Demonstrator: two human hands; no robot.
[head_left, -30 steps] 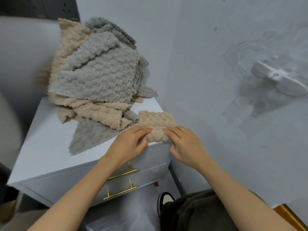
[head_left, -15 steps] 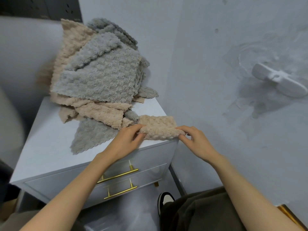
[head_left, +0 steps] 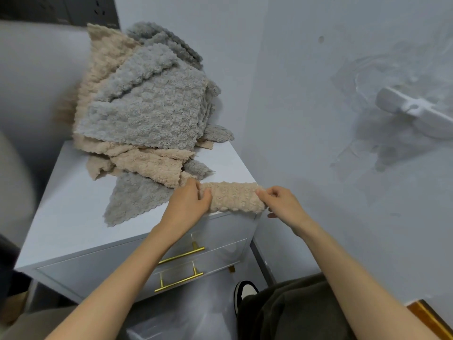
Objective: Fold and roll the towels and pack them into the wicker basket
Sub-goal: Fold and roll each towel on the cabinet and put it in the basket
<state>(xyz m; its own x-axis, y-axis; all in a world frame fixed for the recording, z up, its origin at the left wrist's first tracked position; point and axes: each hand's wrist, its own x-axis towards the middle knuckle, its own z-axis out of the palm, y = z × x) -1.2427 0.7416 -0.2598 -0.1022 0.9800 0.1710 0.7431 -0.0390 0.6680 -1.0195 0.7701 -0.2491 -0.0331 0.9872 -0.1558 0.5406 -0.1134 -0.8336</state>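
Note:
A beige fluffy towel [head_left: 235, 197], folded into a narrow strip, lies along the front right edge of the white nightstand [head_left: 61, 217]. My left hand [head_left: 190, 202] grips its left end and my right hand [head_left: 282, 203] pinches its right end at the cabinet's corner. Behind them a heap of grey and beige towels [head_left: 147, 106] leans against the wall, with one grey towel [head_left: 132, 200] spread flat in front of it. No wicker basket is in view.
The nightstand has two drawers with gold handles [head_left: 181, 256]. The grey wall [head_left: 318, 119] stands close on the right, with a white fixture [head_left: 414, 114] mounted on it. My knee in dark trousers [head_left: 294, 312] and a shoe [head_left: 242, 293] are below.
The beige towel has been stretched from a short wad into a longer strip. My right hand has moved right to the cabinet's corner, and my left hand has stayed near the left end.

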